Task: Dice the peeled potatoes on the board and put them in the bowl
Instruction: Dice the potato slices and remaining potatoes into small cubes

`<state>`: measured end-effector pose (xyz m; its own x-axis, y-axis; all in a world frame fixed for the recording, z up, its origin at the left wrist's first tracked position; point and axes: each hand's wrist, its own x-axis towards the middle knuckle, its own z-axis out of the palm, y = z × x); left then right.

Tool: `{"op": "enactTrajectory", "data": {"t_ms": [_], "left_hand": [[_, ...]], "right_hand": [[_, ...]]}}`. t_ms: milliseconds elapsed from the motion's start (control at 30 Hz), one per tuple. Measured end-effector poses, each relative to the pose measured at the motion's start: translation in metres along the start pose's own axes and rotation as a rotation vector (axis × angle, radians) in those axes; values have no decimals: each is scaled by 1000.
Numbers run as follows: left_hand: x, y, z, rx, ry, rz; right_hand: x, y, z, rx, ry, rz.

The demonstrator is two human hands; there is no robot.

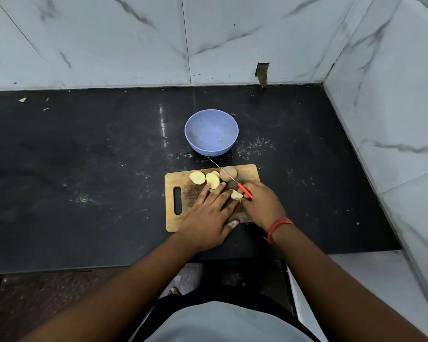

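Down at the bottom edge we had a grey shirt [223,322], and from it two bare forearms reached up over the black bench [84,169]. We saw the left hand [209,218] lying flat on the wooden cutting board [176,218], fingers straight and spread, their tips resting by the potato pieces — nothing held in that grip. Beside it, the right hand [263,206] had its grip curled round the orange handle of a thin knife [244,190], whose blade ran up and to the left across the board, its tip reaching just past the far edge. A red thread band [278,227] sat on that wrist. Between the two hands lay one pale potato piece [235,194], touching the fingertips of the left; whether the right hand's fingers touched it too, we could not tell. Further up the board we counted cut halves [197,177] lying face up, yellow and side by side, and to their right a whole potato [229,173] with the blade crossing in front of it. Beyond the board, near its far edge but apart from it, stood the blue bowl [211,114] — no potato in it. Marble wall tiles [109,40] closed off the back and the right side.
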<state>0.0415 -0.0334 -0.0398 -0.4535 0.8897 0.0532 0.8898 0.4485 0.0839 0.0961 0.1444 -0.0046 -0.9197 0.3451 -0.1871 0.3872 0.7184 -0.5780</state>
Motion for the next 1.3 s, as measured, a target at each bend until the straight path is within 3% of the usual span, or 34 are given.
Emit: {"op": "enactTrajectory", "data": {"t_ms": [600, 800, 900, 1033, 1300], "left_hand": [[-1, 1, 5, 32, -19, 4], [-2, -1, 4, 29, -30, 11], [-2, -2, 5, 30, -28, 14], [-2, -1, 6, 20, -38, 9], [-1, -4, 3, 35, -69, 25]], "right_hand": [[12, 12, 3, 10, -3, -119], [-24, 0, -1, 332, 195, 107], [-61, -9, -4, 419, 112, 275], [-82, -18, -2, 308, -84, 330], [-80, -26, 9, -33, -129, 273]]}}
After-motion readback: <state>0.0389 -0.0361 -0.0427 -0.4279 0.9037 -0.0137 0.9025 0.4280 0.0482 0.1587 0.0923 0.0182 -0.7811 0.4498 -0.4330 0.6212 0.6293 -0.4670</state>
